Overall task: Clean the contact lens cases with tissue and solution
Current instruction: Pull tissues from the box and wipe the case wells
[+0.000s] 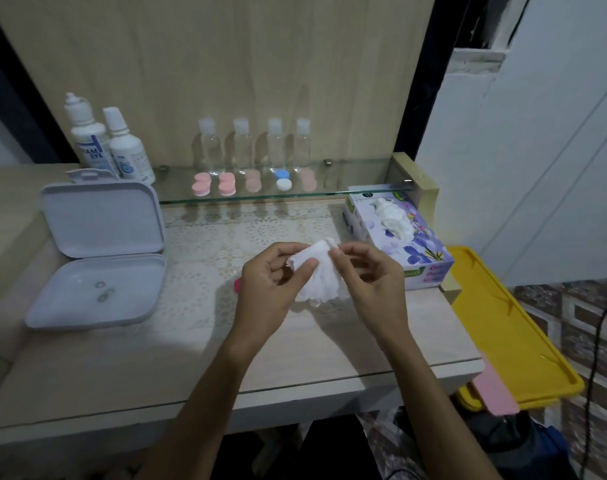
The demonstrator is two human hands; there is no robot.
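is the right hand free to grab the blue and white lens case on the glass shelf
Probably not right now. The right hand is pinching the tissue, which the left hand also holds. The path to the blue and white case on the glass shelf looks open, though.

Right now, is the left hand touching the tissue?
Touching. The head view shows the left hand with its thumb pressed on the white tissue and fingers curled behind it; the right hand pinches the tissue's top edge.
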